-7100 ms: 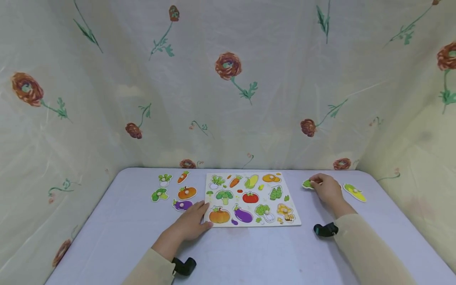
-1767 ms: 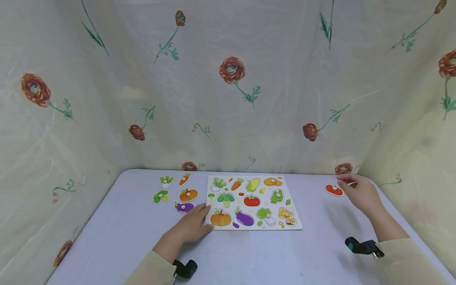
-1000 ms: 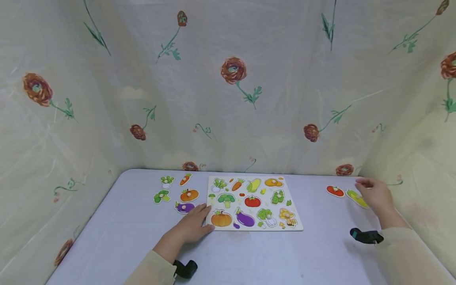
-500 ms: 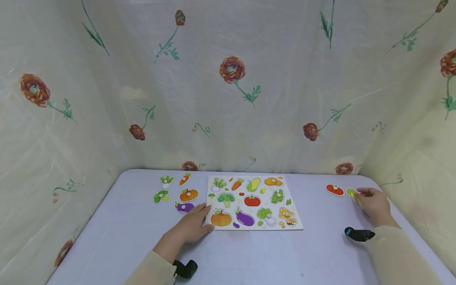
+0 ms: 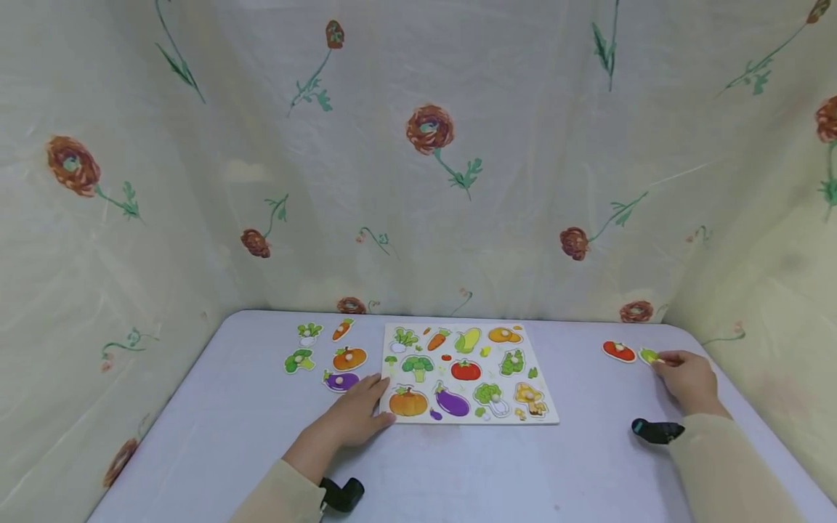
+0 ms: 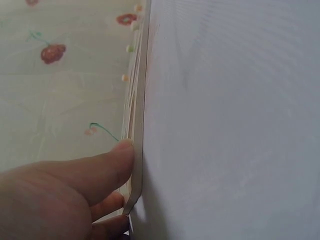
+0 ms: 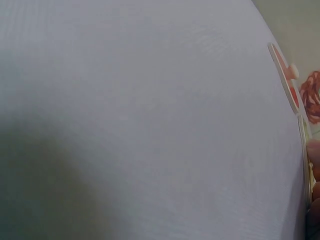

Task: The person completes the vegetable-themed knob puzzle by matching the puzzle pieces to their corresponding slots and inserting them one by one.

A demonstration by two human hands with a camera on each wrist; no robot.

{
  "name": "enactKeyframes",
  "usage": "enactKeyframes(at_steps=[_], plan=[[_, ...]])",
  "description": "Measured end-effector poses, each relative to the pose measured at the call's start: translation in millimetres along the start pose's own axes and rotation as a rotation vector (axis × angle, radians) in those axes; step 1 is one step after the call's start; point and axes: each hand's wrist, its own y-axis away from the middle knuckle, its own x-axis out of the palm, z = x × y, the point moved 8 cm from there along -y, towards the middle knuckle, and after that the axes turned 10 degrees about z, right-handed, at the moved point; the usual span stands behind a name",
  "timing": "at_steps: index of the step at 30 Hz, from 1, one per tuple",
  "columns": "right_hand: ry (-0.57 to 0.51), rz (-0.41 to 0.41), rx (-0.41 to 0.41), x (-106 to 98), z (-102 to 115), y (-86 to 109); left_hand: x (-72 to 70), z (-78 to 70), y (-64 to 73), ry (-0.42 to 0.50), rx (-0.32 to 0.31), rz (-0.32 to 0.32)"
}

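Observation:
In the head view my left hand (image 5: 356,410) holds the near left corner of a white vegetable puzzle board (image 5: 451,385). The left wrist view shows the thumb (image 6: 117,157) over the board's front edge and other fingers at the corner. On the right, my right hand (image 5: 689,381) pinches a yellow-green corn puzzle piece (image 5: 647,355), mostly covered by the fingers. A red tomato piece (image 5: 618,351) lies just left of it, its knob standing up in the right wrist view. Inset pieces with knobs include a green leafy one (image 5: 512,362), a cabbage and mushrooms.
Left of the board lie loose knobbed pieces: a radish (image 5: 309,333), a carrot (image 5: 343,329), broccoli (image 5: 298,360), a pumpkin (image 5: 349,358) and an eggplant (image 5: 340,381). A white cloth (image 5: 458,472) covers the table. Flowered curtains (image 5: 523,160) enclose the back and sides.
Seven seconds ago my right hand was on a green piece at the right; a green leafy piece now sits in the board. Lately that hand came down onto the corn piece. My left hand stayed put.

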Motion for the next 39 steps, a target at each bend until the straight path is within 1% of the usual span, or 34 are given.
enactKeyframes(at_steps=[5,9,14,19,24,30,36,39], plan=[[0.015,0.008,0.042,0,2,-1.0,-0.3,1.3,-0.8,0.002,0.003,-0.003],[0.042,-0.013,0.057,2,6,-1.6,-0.4,1.6,-0.6,0.003,0.004,-0.002],[0.091,-0.035,0.027,0,10,0.2,-0.1,1.0,-0.2,0.003,0.002,0.001],[0.09,-0.024,-0.002,-3,14,5.8,-0.8,1.3,0.4,0.004,-0.001,-0.002],[0.085,-0.015,-0.048,-4,14,10.9,-1.2,0.5,1.2,0.002,0.0,-0.003],[0.13,-0.01,-0.129,-4,20,15.7,-1.1,0.0,0.8,-0.003,-0.001,-0.005],[0.173,-0.031,-0.268,-1,44,25.6,-1.4,-1.0,0.5,0.002,0.007,-0.004],[0.18,-0.022,-0.285,2,56,31.6,-1.4,-1.2,0.8,0.004,0.01,-0.004]])
